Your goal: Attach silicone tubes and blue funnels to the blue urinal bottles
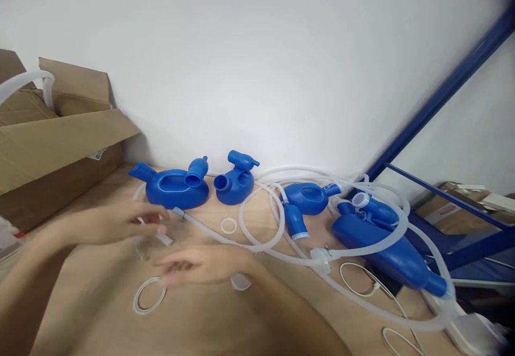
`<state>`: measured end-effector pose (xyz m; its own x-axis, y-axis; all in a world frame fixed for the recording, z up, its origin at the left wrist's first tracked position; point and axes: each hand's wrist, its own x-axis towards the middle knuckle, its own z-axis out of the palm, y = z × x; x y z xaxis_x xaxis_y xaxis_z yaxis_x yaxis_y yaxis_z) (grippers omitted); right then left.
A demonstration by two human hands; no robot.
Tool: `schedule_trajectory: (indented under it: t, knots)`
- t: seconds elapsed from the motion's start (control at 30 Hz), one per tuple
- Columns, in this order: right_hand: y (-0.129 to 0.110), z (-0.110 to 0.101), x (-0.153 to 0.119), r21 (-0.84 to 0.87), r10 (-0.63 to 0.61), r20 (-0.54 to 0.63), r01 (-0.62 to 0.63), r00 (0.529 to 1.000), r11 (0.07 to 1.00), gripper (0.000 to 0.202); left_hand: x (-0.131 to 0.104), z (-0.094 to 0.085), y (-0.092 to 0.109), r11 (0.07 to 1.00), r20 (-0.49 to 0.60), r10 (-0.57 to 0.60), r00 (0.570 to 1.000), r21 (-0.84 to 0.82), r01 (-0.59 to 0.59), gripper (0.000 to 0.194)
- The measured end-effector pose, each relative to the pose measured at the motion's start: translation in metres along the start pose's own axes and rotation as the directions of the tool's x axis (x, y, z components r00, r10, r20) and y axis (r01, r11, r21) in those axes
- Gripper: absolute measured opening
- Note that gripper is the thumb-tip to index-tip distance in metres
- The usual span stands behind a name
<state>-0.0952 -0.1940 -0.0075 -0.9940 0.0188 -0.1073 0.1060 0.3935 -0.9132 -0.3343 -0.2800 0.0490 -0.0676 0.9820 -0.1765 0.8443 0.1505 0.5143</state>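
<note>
Over the left part of the table is my left hand point(129, 222), blurred, its fingers and thumb slightly apart with nothing clearly gripped. A small whitish piece point(164, 238) lies just under its fingertips. My right hand point(201, 265) hovers nearer to me, fingers curled and smeared by motion; whether they hold anything is unclear. By its fingertips lies a white coiled ring of cord or thin tubing point(148, 295). A translucent cap point(240, 282) shows beside my right wrist. Beyond my hands stands a blue urinal bottle point(175, 197) with a loose blue funnel-shaped spout point(197, 171) against it.
Another blue bottle point(237, 188) stands by the wall. Farther right are two more blue bottles point(303, 198), point(374, 246) among looping translucent hoses point(362, 250). A white ring point(229, 225) and cable point(362, 294) lie on the table. An open cardboard box point(64, 147) borders the left; a blue metal frame point(434, 104) the right.
</note>
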Motion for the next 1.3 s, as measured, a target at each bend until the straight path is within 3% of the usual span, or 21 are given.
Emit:
schedule_trajectory:
  t: [0.07, 0.1, 0.17, 0.27, 0.37, 0.43, 0.57, 0.67, 0.8, 0.9, 0.97, 1.03, 1.1, 1.2, 1.3]
  knots:
    - [0.000, -0.014, -0.061, -0.271, 0.037, 0.054, -0.021, 0.998, 0.962, 0.059, -0.001, 0.027, 0.020, 0.994, 0.275, 0.075, 0.958, 0.058, -0.095, 0.064]
    - [0.002, -0.019, -0.089, -0.350, 0.096, -0.005, -0.092, 0.995, 0.932, 0.058, 0.001, 0.042, 0.030, 0.985, 0.337, 0.094, 0.937, 0.102, -0.136, 0.073]
    - [0.009, -0.022, -0.135, -0.416, 0.268, -0.114, -0.291, 0.957, 0.862, 0.053, 0.008, 0.073, 0.046, 0.966, 0.355, 0.117, 0.927, 0.174, -0.189, 0.084]
    - [0.024, -0.012, -0.171, -0.464, 0.326, -0.342, -0.460, 0.881, 0.757, 0.051, 0.024, 0.111, 0.057, 0.958, 0.420, 0.116, 0.900, 0.190, -0.213, 0.087]
    - [0.039, 0.004, -0.174, -0.422, 0.310, -0.464, -0.515, 0.830, 0.746, 0.065, 0.045, 0.133, 0.047, 0.937, 0.364, 0.238, 0.900, 0.157, -0.311, 0.082]
    - [0.048, 0.012, -0.166, -0.394, 0.291, -0.496, -0.511, 0.818, 0.764, 0.075, 0.060, 0.143, 0.035, 0.918, 0.308, 0.322, 0.895, 0.129, -0.375, 0.089]
    - [0.066, 0.023, -0.149, -0.420, 0.243, -0.479, -0.463, 0.844, 0.781, 0.080, 0.086, 0.158, 0.023, 0.906, 0.267, 0.371, 0.890, 0.108, -0.410, 0.105]
    - [0.068, 0.030, -0.143, -0.443, 0.208, -0.416, -0.397, 0.885, 0.804, 0.084, 0.096, 0.166, 0.029, 0.909, 0.254, 0.367, 0.895, 0.105, -0.403, 0.094]
    - [0.059, 0.032, -0.158, -0.446, 0.148, -0.488, -0.391, 0.860, 0.805, 0.069, 0.086, 0.161, 0.037, 0.899, 0.268, 0.395, 0.879, 0.083, -0.429, 0.076]
    - [0.066, 0.024, -0.191, -0.516, 0.016, -0.636, -0.440, 0.772, 0.735, 0.042, 0.061, 0.147, 0.032, 0.887, 0.267, 0.419, 0.868, 0.083, -0.454, 0.063]
    - [0.079, 0.012, -0.219, -0.554, -0.077, -0.748, -0.556, 0.660, 0.620, 0.037, 0.041, 0.137, 0.022, 0.888, 0.272, 0.419, 0.866, 0.075, -0.453, 0.055]
    - [0.093, -0.002, -0.245, -0.493, -0.082, -0.845, -0.713, 0.528, 0.499, 0.040, 0.022, 0.129, 0.005, 0.895, 0.239, 0.402, 0.884, 0.101, -0.435, 0.055]
    - [0.102, -0.019, -0.262, -0.406, -0.028, -0.897, -0.798, 0.441, 0.446, 0.048, 0.007, 0.122, -0.020, 0.893, 0.172, 0.396, 0.902, 0.155, -0.422, 0.063]
    - [0.100, -0.043, -0.261, -0.251, 0.125, -0.939, -0.885, 0.321, 0.391, 0.064, -0.011, 0.121, -0.059, 0.855, 0.124, 0.431, 0.894, 0.261, -0.449, 0.085]
    - [0.093, -0.063, -0.240, -0.136, 0.320, -0.911, -0.922, 0.259, 0.362, 0.079, -0.025, 0.135, -0.080, 0.798, 0.064, 0.483, 0.873, 0.379, -0.469, 0.096]
